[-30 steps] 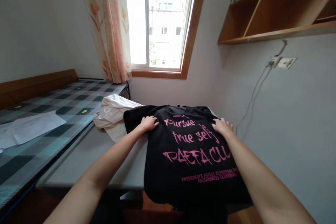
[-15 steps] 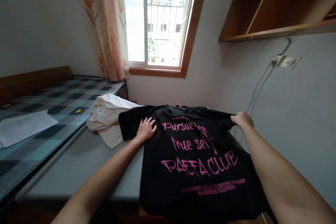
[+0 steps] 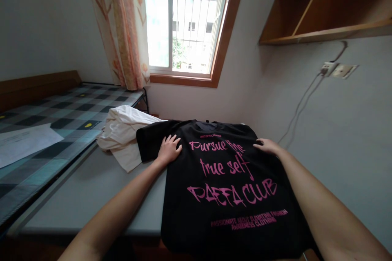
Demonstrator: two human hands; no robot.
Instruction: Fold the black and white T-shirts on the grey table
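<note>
A black T-shirt (image 3: 226, 179) with pink lettering lies spread face up, its collar toward the window and its hem hanging over the near table edge. My left hand (image 3: 170, 149) rests on it with fingers spread, beside the sleeve on the left. On the right, my right hand (image 3: 267, 146) is at the shirt's shoulder edge, its fingers apart and nothing gripped between them. The sleeve on that side is folded down or hidden behind the hand. Crumpled white cloth (image 3: 125, 126) lies left of the shirt, partly under the black sleeve.
The grey table (image 3: 101, 195) stands beside a bed with a checked cover (image 3: 101, 98), which holds a paper sheet (image 3: 27, 142). A curtain (image 3: 127, 28) hangs by the window. At right are a wall shelf (image 3: 324, 32) and a socket with cables (image 3: 329, 68).
My right hand has let go of the right sleeve and moved left and slightly down, onto the shirt's shoulder edge. That sleeve is no longer stretched out. My left hand has stayed nearly in place.
</note>
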